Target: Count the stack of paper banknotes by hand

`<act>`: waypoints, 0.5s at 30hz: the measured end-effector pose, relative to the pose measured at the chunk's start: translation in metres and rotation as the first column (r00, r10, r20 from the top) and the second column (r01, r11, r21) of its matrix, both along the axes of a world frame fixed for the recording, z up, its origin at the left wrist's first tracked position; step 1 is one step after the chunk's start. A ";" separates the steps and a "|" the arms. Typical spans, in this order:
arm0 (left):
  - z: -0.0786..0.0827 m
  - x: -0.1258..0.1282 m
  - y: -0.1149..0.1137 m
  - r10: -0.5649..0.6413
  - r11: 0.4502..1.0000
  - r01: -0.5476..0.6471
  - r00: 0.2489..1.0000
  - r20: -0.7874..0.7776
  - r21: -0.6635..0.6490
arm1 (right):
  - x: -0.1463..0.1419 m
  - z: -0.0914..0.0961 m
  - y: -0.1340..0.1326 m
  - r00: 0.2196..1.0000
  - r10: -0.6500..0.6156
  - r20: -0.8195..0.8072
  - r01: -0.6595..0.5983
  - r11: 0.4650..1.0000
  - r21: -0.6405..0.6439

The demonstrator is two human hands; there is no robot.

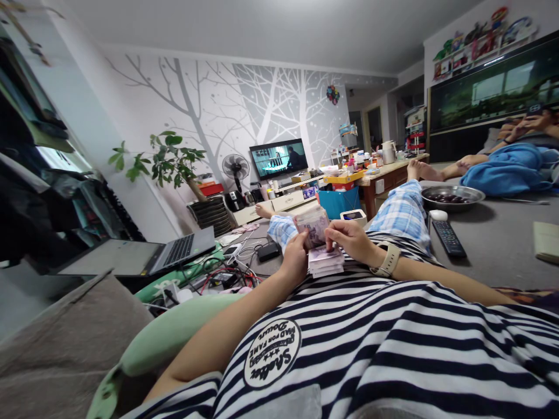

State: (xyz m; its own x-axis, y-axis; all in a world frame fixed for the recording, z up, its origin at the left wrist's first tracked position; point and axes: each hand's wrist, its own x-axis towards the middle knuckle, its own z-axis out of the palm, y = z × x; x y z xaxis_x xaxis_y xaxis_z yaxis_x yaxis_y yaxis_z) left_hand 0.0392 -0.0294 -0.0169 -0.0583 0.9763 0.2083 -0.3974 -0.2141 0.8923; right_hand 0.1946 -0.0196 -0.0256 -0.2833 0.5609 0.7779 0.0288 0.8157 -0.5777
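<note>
A thick wad of purplish printed notes, looking like banknotes (311,226), is held upright over my lap. Its lower part bends toward me, and several loose ends (325,263) fan out against my striped shirt. My left hand (295,254) is closed round the left side of the wad, thumb on its face. From the right, my right hand (354,241), with a pale watch at the wrist, has its fingers curled and pinched against the notes near the bend. The fingertips partly hide what they grip.
On the grey sofa to my right are a remote control (448,238), a metal bowl of dark round fruit (453,198) and another person's legs under a blue cloth (509,169). At left, a laptop (174,251) sits beside tangled cables (227,272). A crowded wooden table (384,180) stands ahead.
</note>
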 end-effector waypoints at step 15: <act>-0.003 -0.004 -0.004 -0.060 0.998 0.061 0.998 -0.035 0.013 | 0.000 -0.001 0.012 0.945 -0.298 -0.135 0.283 0.952 -0.120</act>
